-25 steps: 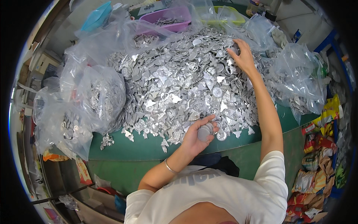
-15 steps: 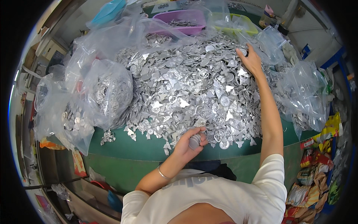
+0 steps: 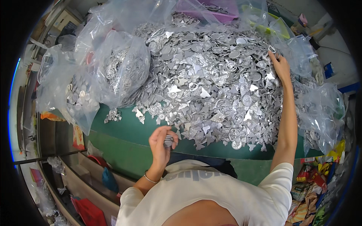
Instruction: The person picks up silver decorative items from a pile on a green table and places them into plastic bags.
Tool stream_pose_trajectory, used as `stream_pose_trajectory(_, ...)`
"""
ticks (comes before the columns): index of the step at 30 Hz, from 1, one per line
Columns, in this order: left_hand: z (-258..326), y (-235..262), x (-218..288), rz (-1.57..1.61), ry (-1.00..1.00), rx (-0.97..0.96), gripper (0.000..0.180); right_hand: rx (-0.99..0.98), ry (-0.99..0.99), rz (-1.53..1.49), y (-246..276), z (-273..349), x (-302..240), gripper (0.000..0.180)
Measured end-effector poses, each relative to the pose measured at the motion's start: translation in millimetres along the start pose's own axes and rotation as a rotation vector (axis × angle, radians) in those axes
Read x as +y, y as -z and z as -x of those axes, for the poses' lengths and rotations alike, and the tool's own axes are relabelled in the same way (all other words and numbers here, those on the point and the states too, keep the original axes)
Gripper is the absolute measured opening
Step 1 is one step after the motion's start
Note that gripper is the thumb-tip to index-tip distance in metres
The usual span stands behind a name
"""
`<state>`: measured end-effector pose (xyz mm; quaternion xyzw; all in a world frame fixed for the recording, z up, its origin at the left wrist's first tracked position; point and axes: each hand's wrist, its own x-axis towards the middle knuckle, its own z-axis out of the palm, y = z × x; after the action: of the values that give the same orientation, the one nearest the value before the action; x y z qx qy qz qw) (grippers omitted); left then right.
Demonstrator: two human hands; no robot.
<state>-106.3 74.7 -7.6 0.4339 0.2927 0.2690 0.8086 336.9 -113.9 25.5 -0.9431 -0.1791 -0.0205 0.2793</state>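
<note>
My left hand (image 3: pixel 160 147) is curled around a short stack of round grey metal discs (image 3: pixel 168 141), held just off the near edge of the green table (image 3: pixel 132 132). With my arm stretched out, my right hand (image 3: pixel 281 67) is at the far right side of a large heap of silver metal pieces (image 3: pixel 211 83). Its fingertips are closed on a small silver piece with a rounded outline (image 3: pixel 272 49). Flat discs, star-like and pointed shapes and openwork medallions lie mixed in the heap.
Clear plastic bags of metal pieces (image 3: pixel 124 71) stand left of the heap, and another bag (image 3: pixel 324 113) lies at its right. A purple tub (image 3: pixel 226 17) and a yellow-green tub (image 3: pixel 283 28) sit behind. Below left is a wooden drawer-like box (image 3: pixel 86 184).
My left hand has drawn left with the discs, away from the heap. My right hand has a small silver piece at its fingertips. The view has shifted.
</note>
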Motion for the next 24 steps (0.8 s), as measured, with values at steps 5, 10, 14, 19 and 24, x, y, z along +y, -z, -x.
stream_pose_trajectory(5,0,15,-25,-0.136,-0.308,0.221,0.018,0.078,0.113,-0.100,-1,28,-9,0.057)
stream_pose_trajectory(10,-3,16,-43,-0.259,-0.445,0.222,0.017,0.045,0.232,-0.357,-3,16,5,0.052)
stream_pose_trajectory(14,-5,14,-44,-0.276,-0.456,0.216,0.017,-0.028,0.077,-0.023,0,24,-10,0.047)
stream_pose_trajectory(19,-2,16,-45,-0.228,-0.451,0.203,0.014,0.140,0.131,-0.140,-2,56,-20,0.040)
stream_pose_trajectory(24,-4,16,-45,-0.284,-0.469,0.190,0.017,0.328,0.151,-0.222,-10,77,-19,0.038)
